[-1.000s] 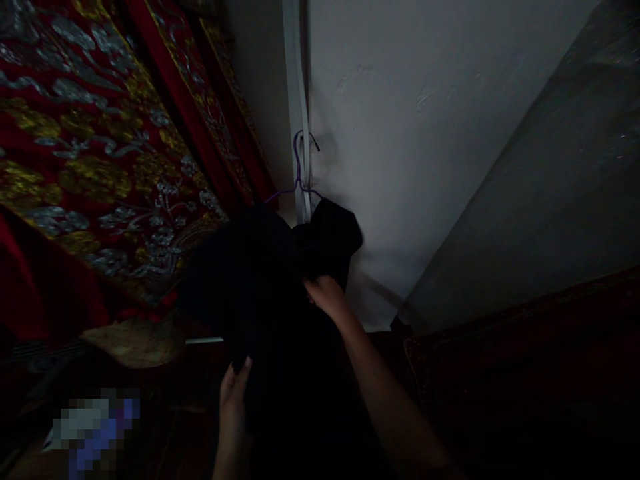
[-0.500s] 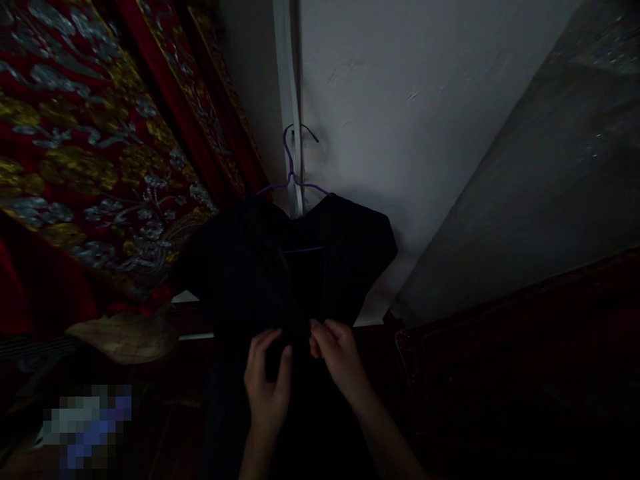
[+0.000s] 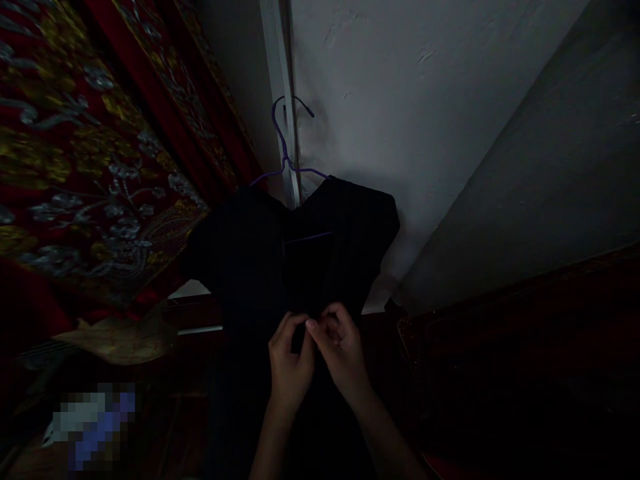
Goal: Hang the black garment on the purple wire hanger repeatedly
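Hanging open at the neck, a dark short-sleeved garment (image 3: 245, 260) occupies the middle. Below its neckline, the left hand (image 3: 290, 363) and right hand (image 3: 346, 357) meet, 2 thumbs close together, both pinching its front. A purple hanger (image 3: 285, 159) supports it before a pale upright strip (image 3: 277, 57); red fabric (image 3: 107, 127) with gold and silver flowers hangs alongside.

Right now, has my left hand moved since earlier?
Yes, rightward: against the pale wall strip, your left hand has gone from left of its lower end to below it, beside your right hand.
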### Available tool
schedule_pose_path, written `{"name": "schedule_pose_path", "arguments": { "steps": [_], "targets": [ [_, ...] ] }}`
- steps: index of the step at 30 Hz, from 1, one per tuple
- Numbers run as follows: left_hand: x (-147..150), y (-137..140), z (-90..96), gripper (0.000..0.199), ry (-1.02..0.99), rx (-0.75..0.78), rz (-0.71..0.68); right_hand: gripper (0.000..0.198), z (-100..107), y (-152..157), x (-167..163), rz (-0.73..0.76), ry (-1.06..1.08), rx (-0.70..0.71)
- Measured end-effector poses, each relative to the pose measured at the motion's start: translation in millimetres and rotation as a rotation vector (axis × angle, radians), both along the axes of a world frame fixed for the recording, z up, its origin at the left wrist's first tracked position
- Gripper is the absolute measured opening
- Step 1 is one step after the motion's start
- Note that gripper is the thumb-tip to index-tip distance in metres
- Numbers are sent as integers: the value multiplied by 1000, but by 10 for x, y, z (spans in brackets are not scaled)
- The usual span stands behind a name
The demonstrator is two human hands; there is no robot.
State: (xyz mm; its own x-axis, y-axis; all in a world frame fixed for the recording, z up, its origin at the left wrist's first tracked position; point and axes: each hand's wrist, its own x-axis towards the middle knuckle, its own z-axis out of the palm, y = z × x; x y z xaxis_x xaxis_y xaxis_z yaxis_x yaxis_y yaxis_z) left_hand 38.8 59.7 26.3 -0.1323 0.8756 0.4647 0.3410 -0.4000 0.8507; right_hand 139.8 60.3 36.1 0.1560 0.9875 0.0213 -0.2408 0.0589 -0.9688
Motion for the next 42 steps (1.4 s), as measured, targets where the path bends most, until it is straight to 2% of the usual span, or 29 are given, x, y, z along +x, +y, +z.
{"name": "schedule_pose_path", "arguments": {
  "steps": [5, 12, 18, 24, 28, 32, 36, 39, 42],
  "targets": [
    [-28, -40, -53, 11, -99, -46, 18, 30, -94, 17, 46, 48, -42, 19],
    [-84, -74, -51, 11, -106, -6, 28, 29, -17, -12, 84, 156, -38, 53],
    [-108, -102, -132, 9, -130, 0, 71, 39, 60, 20, 111, 301, 17, -53],
    [-69, -57, -139, 14, -127, -20, 47, 28, 174, 141, 81, 273, 161, -146],
    [-66, -21, -175, 16, -122, -52, 78, 29, 447, 375, 57, 280, 160, -113],
    [-5, -3, -310, 16, -83, -108, 106, 25, 944, 765, 103, 203, 159, 33],
    [108, 14, -394, 16, -81, -116, 58, 21, 1393, 1035, 135, 165, 153, 197],
    [108, 58, -327, 14, -48, -105, 14, 21, 1506, 1019, 117, 195, 129, 243],
    [2, 152, -84, 14, -2, -88, -44, 20, 1470, 908, 106, 191, 124, 271]
  ]
}}
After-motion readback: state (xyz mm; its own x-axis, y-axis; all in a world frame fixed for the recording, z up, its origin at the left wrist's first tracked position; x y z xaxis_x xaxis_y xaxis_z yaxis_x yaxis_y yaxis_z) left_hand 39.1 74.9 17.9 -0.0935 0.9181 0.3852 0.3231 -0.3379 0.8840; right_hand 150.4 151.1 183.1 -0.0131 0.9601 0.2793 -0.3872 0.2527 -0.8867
